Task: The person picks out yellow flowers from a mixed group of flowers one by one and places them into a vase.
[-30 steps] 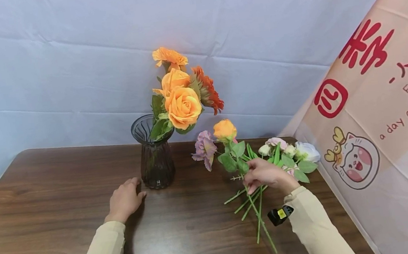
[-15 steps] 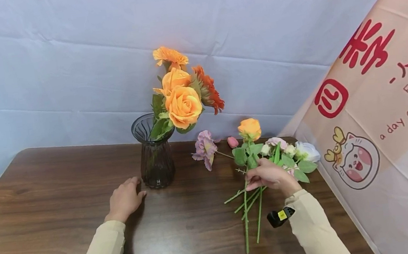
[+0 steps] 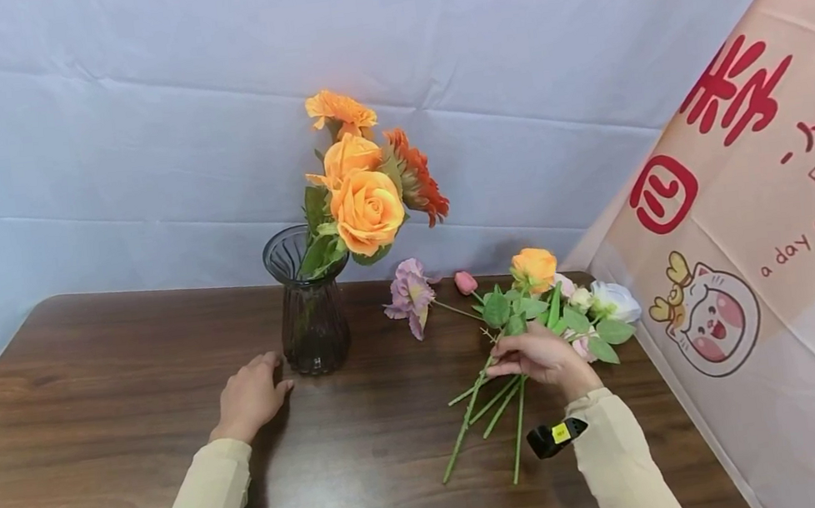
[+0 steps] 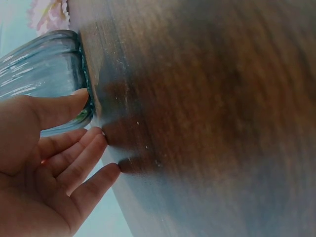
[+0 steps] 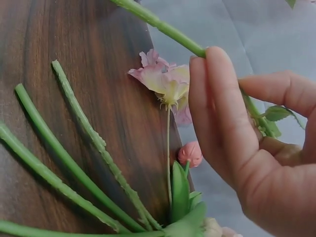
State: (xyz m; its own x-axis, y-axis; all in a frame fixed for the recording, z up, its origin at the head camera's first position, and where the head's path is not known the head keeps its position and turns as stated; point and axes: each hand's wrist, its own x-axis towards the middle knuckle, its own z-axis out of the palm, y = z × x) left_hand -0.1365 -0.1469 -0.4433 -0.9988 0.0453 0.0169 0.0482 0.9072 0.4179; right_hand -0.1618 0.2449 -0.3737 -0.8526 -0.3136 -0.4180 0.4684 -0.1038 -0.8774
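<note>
only at the left wrist: thumb [image 4: 59, 106] against vase [image 4: 39, 74]

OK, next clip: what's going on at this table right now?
A person is working with artificial flowers at a wooden table. The right hand pinches the green stem of an orange rose, its grip lifting it at a slant over a pile of loose flowers lying on the table. The left hand rests on the table, its thumb touching the base of a dark ribbed glass vase that already holds several orange blooms.
</note>
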